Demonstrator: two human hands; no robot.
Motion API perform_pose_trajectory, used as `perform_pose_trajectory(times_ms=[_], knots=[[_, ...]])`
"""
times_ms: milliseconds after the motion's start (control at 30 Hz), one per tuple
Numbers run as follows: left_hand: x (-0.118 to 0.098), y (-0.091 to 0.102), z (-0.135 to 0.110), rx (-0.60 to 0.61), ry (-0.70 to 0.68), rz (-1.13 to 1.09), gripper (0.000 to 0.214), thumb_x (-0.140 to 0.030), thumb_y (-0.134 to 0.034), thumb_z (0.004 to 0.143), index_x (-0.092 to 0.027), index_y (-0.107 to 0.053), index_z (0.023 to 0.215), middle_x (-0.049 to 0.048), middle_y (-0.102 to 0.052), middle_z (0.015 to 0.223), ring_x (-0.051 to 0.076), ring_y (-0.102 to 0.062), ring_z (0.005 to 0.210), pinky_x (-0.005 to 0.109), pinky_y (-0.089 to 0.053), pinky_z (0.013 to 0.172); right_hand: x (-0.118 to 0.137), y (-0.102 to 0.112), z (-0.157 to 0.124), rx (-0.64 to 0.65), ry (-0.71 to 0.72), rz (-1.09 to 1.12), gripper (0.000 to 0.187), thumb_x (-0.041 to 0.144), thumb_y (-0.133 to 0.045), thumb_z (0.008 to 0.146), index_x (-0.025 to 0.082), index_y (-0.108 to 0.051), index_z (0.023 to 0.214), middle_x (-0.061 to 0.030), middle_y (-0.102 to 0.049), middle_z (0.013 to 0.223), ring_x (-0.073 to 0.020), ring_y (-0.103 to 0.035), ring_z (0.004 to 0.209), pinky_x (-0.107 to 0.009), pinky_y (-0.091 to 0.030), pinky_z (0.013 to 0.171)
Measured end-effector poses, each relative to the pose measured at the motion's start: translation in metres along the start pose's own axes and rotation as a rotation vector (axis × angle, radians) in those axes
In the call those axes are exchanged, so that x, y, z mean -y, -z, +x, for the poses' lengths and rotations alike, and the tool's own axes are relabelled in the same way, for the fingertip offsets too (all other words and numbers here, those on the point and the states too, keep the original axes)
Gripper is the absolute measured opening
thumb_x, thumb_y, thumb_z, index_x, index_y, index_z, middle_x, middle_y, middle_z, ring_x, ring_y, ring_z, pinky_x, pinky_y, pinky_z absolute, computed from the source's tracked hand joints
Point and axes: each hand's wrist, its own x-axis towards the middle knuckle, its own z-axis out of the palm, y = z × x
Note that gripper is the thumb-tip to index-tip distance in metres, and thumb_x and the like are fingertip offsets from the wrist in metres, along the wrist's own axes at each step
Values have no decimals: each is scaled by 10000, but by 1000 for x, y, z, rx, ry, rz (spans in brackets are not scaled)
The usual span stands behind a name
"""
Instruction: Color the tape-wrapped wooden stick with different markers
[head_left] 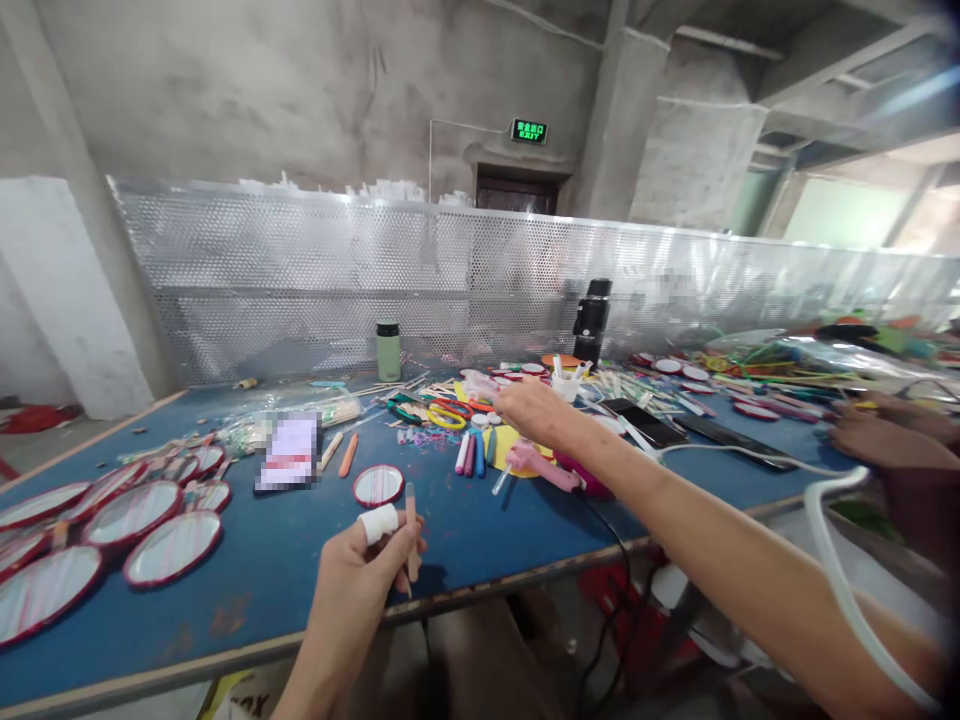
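Note:
My left hand (pixel 360 575), with a white wrap (pixel 379 522) on one finger, is closed around an upright wooden craft stick (pixel 412 540) near the table's front edge. Just beyond it lies a small round disc with a red rim (pixel 378 486) and a pale, shiny face. My right hand (pixel 531 408) reaches over the cluttered middle of the table, its fingers bent down and mostly hidden; whether they hold anything I cannot tell. Under that arm is a pink hot glue gun (pixel 551 468), beside a yellow sheet (pixel 516 450). Several markers (pixel 471 455) lie left of the sheet.
Several larger red-rimmed discs (pixel 174 548) overlap at the left. A phone (pixel 289 455), scissors (pixel 448 414), a green bottle (pixel 388 352) and a black flask (pixel 592 325) stand or lie around. A cable (pixel 619 540) hangs off the edge. Another person's hand (pixel 870 430) is at right.

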Motion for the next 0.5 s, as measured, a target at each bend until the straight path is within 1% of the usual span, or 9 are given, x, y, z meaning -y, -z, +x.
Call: perform_pose_trajectory(times_ms=[133,200,300,433,467,500], knots=[[1,2,1,8,-6,22,331,-416,-766,677,-109,-735,796,35,-673,584,80,-487,424,181,-396,424,2,-17,-7,31,41,17,88,114,-628,758,150,-675,692,-74,-670,711,-171,-515,652,-302,-301,669],[1,4,2,35,-7,48,328,-418,-754,696,-110,-732,805,36,-675,595,88,-496,441,187,-403,439,2,-25,-6,39,53,27,74,136,-652,736,153,-667,666,-63,-656,677,-169,-503,648,-305,-302,675],[2,6,3,81,-6,72,322,-418,-733,725,-107,-723,811,33,-669,602,94,-503,463,192,-406,458,2,-35,-2,27,67,38,113,116,-612,773,160,-671,688,-49,-650,662,-166,-515,673,-310,-320,700],[4,7,3,80,4,77,321,-414,-722,739,-104,-714,823,39,-677,620,95,-504,467,196,-404,465,6,-52,9,13,100,51,93,124,-639,797,140,-678,713,-55,-664,690,-177,-580,725,-336,-405,741],[4,7,3,80,6,77,320,-414,-727,732,-105,-714,816,35,-673,610,92,-500,462,193,-401,461,7,-57,13,7,109,55,86,143,-636,821,128,-681,749,-60,-671,729,-180,-600,746,-344,-438,752],[4,7,3,67,-1,78,323,-416,-729,728,-107,-715,818,32,-670,605,90,-499,456,191,-398,457,9,-62,15,-8,121,63,86,187,-624,858,123,-679,846,-65,-681,827,-182,-619,794,-354,-475,773]])
